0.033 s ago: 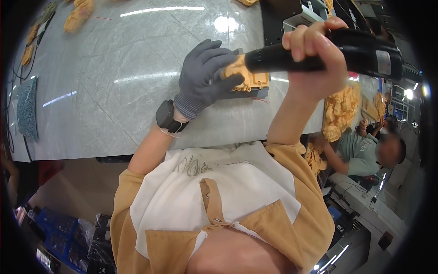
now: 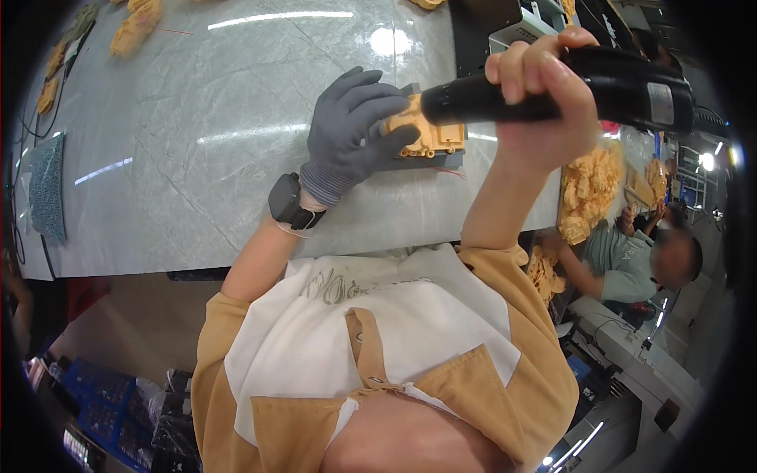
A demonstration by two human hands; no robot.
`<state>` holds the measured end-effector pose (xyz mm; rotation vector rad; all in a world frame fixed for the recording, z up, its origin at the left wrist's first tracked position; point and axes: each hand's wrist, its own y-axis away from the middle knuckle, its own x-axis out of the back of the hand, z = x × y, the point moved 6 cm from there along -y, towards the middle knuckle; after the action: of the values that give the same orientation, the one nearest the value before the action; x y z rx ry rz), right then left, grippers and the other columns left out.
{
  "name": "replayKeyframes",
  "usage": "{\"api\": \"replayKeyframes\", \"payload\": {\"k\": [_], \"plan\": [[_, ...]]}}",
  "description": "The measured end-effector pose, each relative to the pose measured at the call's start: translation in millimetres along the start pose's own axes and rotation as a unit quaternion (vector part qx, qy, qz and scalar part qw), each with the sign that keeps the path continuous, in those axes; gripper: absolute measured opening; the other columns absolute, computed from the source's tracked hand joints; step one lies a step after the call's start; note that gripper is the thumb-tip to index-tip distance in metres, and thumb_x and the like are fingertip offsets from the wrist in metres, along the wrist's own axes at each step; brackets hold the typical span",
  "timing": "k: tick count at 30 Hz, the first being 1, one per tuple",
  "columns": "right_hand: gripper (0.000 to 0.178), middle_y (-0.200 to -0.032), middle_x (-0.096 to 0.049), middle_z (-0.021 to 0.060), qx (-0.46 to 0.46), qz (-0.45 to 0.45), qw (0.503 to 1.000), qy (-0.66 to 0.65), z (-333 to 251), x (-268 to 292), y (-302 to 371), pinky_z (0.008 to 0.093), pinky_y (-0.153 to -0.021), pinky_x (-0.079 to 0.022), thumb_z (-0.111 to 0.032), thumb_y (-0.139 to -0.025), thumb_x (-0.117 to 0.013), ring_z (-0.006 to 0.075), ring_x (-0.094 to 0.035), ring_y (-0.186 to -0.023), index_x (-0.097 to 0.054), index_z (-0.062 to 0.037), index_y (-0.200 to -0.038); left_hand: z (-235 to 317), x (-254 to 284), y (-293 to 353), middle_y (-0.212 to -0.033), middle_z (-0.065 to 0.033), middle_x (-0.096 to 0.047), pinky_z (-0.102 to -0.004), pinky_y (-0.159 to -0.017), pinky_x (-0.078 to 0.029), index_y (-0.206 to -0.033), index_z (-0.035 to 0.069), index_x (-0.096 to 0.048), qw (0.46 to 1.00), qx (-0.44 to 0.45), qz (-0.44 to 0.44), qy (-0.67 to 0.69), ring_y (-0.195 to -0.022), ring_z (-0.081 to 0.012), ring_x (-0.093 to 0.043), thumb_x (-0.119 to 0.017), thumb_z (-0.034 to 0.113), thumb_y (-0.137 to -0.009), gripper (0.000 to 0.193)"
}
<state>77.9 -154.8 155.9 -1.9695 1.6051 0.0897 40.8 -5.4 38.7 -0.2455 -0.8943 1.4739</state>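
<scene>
My left hand (image 2: 349, 130), in a grey knit glove, curls its thumb and fingers over a yellow plastic housing (image 2: 443, 140) and holds it. The housing sits on a dark grey block (image 2: 430, 163) on the table. My bare right hand (image 2: 548, 102) is wrapped round a black electric screwdriver (image 2: 631, 88), thick-bodied and narrowing toward its front end. That narrow end is over the housing, just beside my left fingers. Its tip is hidden, so I cannot tell whether it touches the housing.
The grey marbled table (image 2: 197, 189) carries more yellow parts (image 2: 136, 27) at the far left and a blue-grey textured mat (image 2: 49, 189) at the left edge. A heap of yellow parts (image 2: 587, 189) lies on the right, near a seated person (image 2: 623, 264). A metal-cased device (image 2: 520, 31) stands far right.
Almost nothing differs. My left hand and the electric screwdriver have shifted very slightly left; the housing stays in place.
</scene>
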Motion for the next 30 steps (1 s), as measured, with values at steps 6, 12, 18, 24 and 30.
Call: {"api": "replayKeyframes", "payload": {"k": [6, 12, 18, 24, 30], "plan": [[0.031, -0.066, -0.042, 0.0033, -0.008, -0.02, 1.0, -0.011, 6.3, -2.2, 0.1, 0.0362, -0.066, -0.038, -0.007, -0.076, -0.046, 0.0164, -0.043, -0.057, -0.05, -0.0096, -0.107, 0.6, 8.2, -0.2, -0.086, -0.0029, -0.065, -0.0411, -0.09, -0.043, -0.081, 0.012, -0.067, 0.999, -0.021, 0.036, -0.029, -0.094, -0.0258, -0.057, -0.073, 0.023, -0.071, 0.016], [0.03, -0.065, -0.042, 0.0034, -0.009, -0.015, 1.0, -0.022, 6.6, -4.1, 2.1, 0.0361, -0.066, -0.038, -0.007, -0.076, -0.046, 0.0162, -0.043, -0.057, -0.049, -0.0098, -0.107, 2.9, 11.5, 0.0, -0.086, -0.0022, -0.065, -0.04, -0.089, -0.044, -0.08, 0.012, -0.066, 0.999, -0.023, 0.04, -0.028, -0.091, -0.0235, -0.058, -0.073, 0.021, -0.071, 0.014], [0.031, -0.065, -0.043, 0.0043, -0.012, -0.015, 1.0, -0.018, 12.0, -6.6, 2.7, 0.0365, -0.065, -0.039, -0.006, -0.075, -0.047, 0.0166, -0.044, -0.056, -0.049, -0.008, -0.106, 6.3, 11.8, 2.6, -0.085, -0.0025, -0.064, -0.04, -0.089, -0.044, -0.08, 0.012, -0.065, 0.998, -0.03, 0.035, -0.033, -0.09, -0.0238, -0.059, -0.073, 0.02, -0.07, 0.015], [0.033, -0.064, -0.043, 0.0052, -0.005, -0.004, 0.999, 0.046, 17.0, -20.7, 12.4, 0.0377, -0.062, -0.041, -0.005, -0.074, -0.049, 0.0174, -0.046, -0.054, -0.046, -0.0045, -0.107, 8.5, 9.7, 2.9, -0.095, -0.004, -0.064, -0.0416, -0.093, -0.041, -0.093, 0.008, -0.064, 0.999, -0.046, 0.006, -0.02, -0.097, -0.0268, -0.057, -0.073, 0.016, -0.069, 0.027], [0.034, -0.064, -0.044, 0.0058, 0.054, 0.041, 0.995, 0.076, -1.7, -1.1, 3.1, 0.0381, -0.063, -0.041, -0.005, -0.074, -0.05, 0.0191, -0.046, -0.055, -0.044, -0.003, -0.107, 2.4, 6.8, 1.6, -0.112, -0.0101, -0.057, -0.0417, -0.093, -0.039, -0.116, 0.008, -0.053, 0.998, 0.026, 0.003, -0.053, -0.107, -0.0294, -0.051, -0.078, 0.035, -0.063, 0.064]]}}
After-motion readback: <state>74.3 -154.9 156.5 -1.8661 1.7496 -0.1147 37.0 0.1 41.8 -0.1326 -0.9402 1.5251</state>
